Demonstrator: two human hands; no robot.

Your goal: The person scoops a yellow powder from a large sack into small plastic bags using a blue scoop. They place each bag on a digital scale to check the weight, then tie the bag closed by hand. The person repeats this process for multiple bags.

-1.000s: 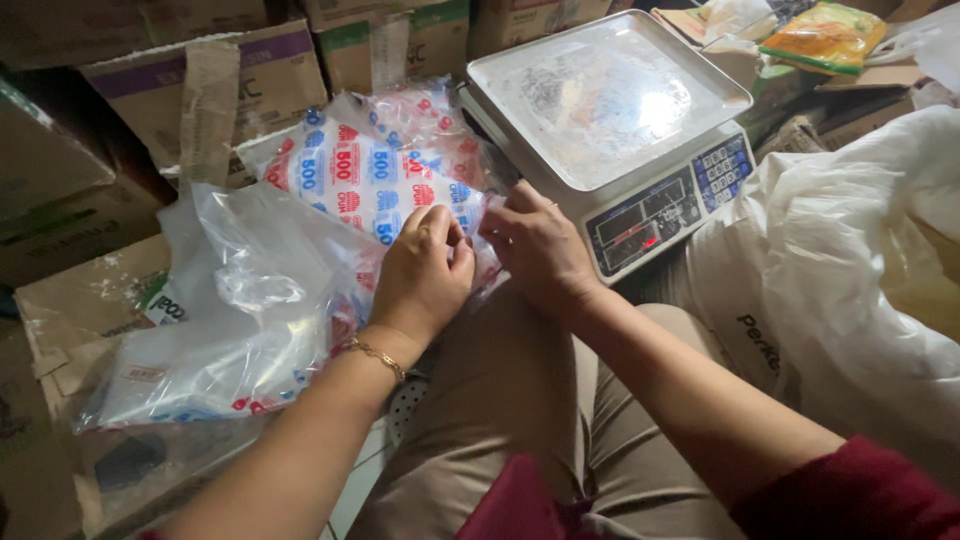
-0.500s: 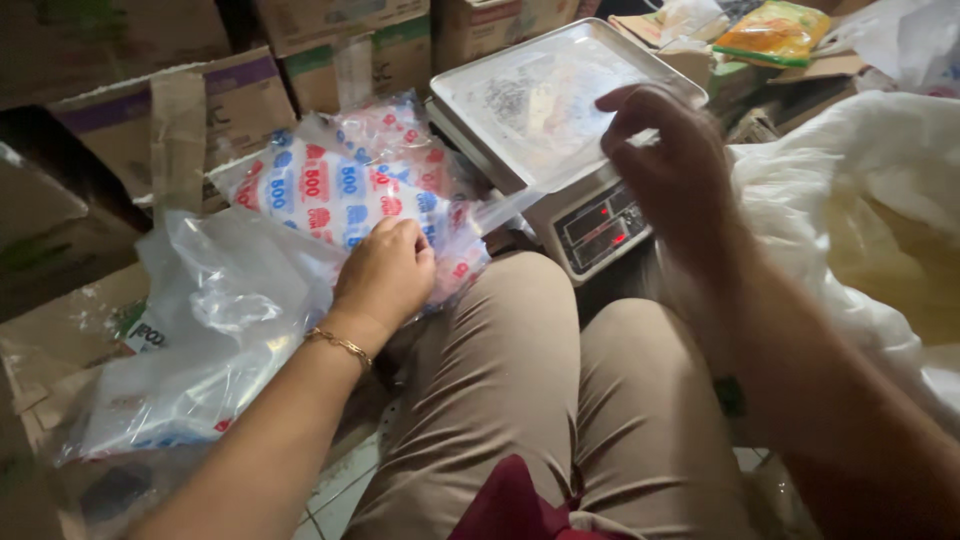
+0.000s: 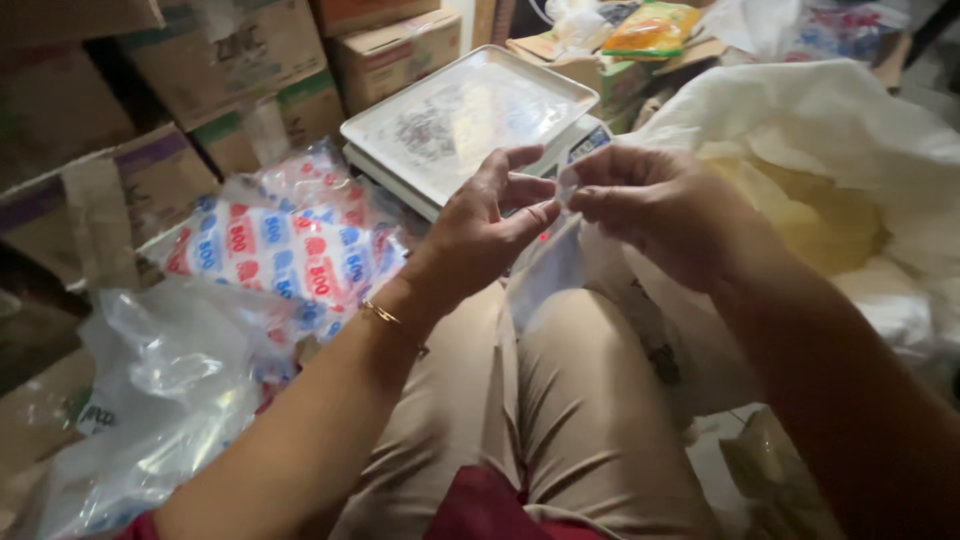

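Note:
My left hand [image 3: 492,228] and my right hand [image 3: 650,205] are raised together above my lap, both pinching the top edge of a small clear plastic bag [image 3: 552,265] that hangs down between them. Just behind the hands stands a digital scale [image 3: 470,125] with a wide pale weighing tray. To the left lies a pack of clear bags printed in red and blue [image 3: 285,255], apart from both hands.
A large white sack [image 3: 830,180] of yellowish granules stands open at the right. Loose clear plastic [image 3: 165,385] lies at the lower left. Cardboard boxes [image 3: 225,70] line the back and left. An orange packet [image 3: 655,28] rests on boxes behind the scale.
My left hand has left the printed pack and risen to meet my right hand. Both now pinch the clear bag, which the right hand had pulled up alone.

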